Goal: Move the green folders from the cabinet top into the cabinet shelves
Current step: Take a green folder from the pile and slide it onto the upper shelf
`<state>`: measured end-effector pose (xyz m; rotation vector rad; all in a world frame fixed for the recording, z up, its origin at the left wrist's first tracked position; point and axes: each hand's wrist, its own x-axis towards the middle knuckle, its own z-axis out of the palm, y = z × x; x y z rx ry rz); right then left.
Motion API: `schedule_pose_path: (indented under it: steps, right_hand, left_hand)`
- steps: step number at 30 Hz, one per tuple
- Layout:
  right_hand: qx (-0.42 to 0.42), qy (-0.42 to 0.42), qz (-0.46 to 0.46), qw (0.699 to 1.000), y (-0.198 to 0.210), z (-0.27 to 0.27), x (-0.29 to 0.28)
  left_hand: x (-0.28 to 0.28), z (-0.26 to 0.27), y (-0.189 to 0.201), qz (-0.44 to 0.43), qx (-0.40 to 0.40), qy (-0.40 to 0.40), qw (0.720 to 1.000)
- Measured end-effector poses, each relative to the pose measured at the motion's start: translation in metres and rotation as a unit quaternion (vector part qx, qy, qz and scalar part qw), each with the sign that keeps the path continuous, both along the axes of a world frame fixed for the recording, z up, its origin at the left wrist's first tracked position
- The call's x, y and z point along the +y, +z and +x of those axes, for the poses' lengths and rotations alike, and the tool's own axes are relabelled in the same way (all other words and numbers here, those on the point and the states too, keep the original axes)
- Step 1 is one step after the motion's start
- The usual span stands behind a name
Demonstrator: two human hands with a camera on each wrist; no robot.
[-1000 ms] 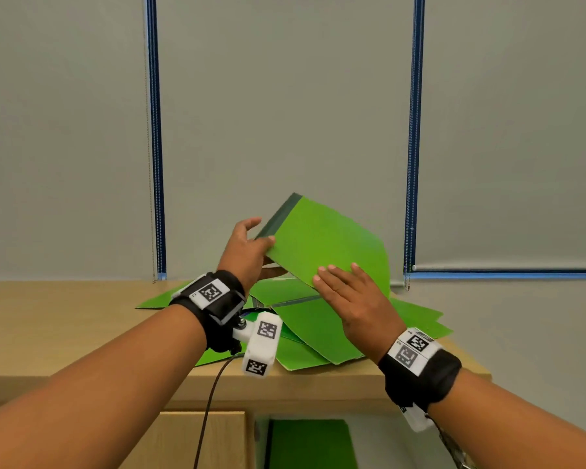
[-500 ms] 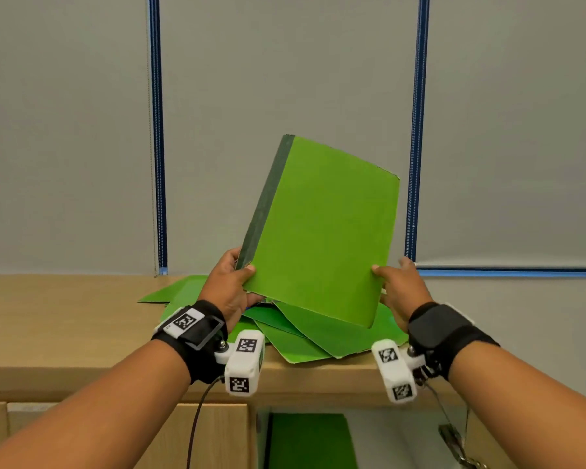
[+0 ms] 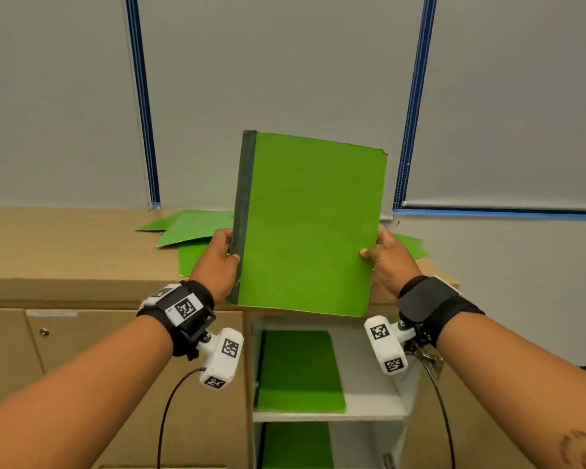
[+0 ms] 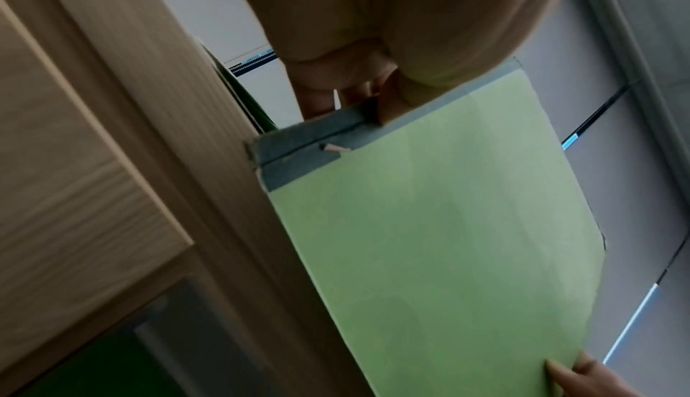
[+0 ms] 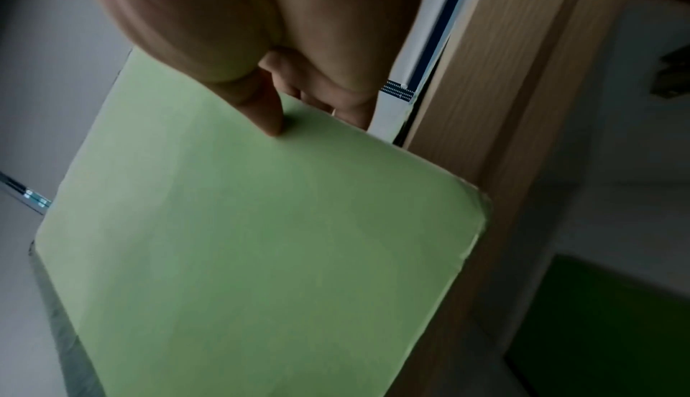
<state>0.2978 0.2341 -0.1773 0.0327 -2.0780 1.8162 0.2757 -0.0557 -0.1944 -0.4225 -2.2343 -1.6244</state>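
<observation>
Two hands pinch one folder [image 3: 310, 225] by its sides, left hand [image 3: 217, 262] at 9 o'clock on the spine, right hand [image 3: 388, 260] at 3, holding it upright above the open shelf [image 3: 369, 406] at 6, likely to lower it in flat.

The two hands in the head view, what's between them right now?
In the head view, the raised green folder fills the stretch between the left hand on its dark spine edge and the right hand on the opposite edge.
</observation>
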Motion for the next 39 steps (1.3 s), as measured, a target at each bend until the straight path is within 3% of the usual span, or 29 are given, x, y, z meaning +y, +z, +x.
schedule_pose_path:
  steps: [5, 10, 15, 23, 30, 32, 34, 36, 39]
  right_hand:
    - [-0.040, 0.025, 0.000, 0.999, -0.036, 0.036, -0.002]
    - [-0.128, 0.051, 0.066, 0.988, -0.103, 0.052, -0.005]
    - [-0.190, 0.047, 0.095, 0.976, -0.167, 0.042, -0.001]
    - [-0.286, 0.049, 0.106, 0.951, -0.262, 0.023, 0.023]
    - [-0.314, -0.020, 0.066, 0.947, -0.282, 0.008, 0.037]
    - [-0.316, -0.033, 0.044, 0.947, -0.285, -0.002, 0.042]
    - [-0.313, -0.046, 0.033, 0.948, -0.291, -0.015, 0.045]
    - [-0.327, -0.051, 0.030, 0.943, -0.303, -0.034, 0.048]
    - [-0.343, -0.043, 0.059, 0.937, -0.315, -0.060, 0.049]
  left_hand:
    - [-0.008, 0.030, -0.048, 0.008, -0.047, -0.004, 0.999]
    - [-0.012, 0.040, -0.136, -0.120, -0.128, 0.029, 0.984]
    - [0.004, 0.054, -0.185, -0.208, -0.164, 0.072, 0.962]
    - [0.019, 0.045, -0.263, -0.243, -0.242, 0.031, 0.939]
    - [0.043, 0.017, -0.295, -0.188, -0.265, 0.002, 0.946]
    - [0.051, 0.011, -0.301, -0.252, -0.209, -0.007, 0.945]
    - [0.059, 0.008, -0.305, -0.398, -0.127, -0.052, 0.907]
    - [0.066, 0.000, -0.310, -0.540, -0.077, -0.111, 0.831]
    - [0.073, -0.022, -0.323, -0.639, -0.101, -0.155, 0.747]
